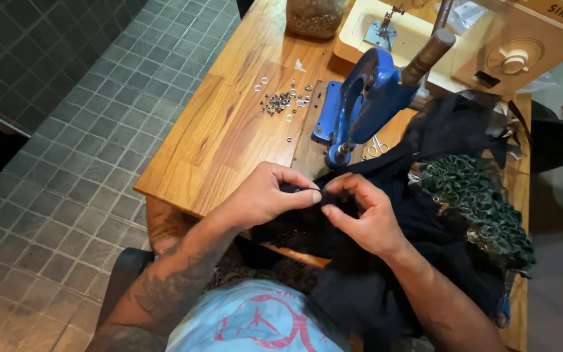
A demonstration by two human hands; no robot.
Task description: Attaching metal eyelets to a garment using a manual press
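Centre of the frame: the left hand (265,195) and right hand (363,215) both pinch a fold of black fabric (373,274), fingertips meeting just below the blue hand press (366,98). The fingers of each hand are closed on the cloth; a small ring may sit between them, too small to tell. Loose metal eyelets (283,101) lie on the wooden table (210,150), upper centre; ruffled green fabric (483,208) rests at right, a cream sewing machine (490,39) behind. Judgement: the step goes best with the cloth held taut and flat, layers aligned.
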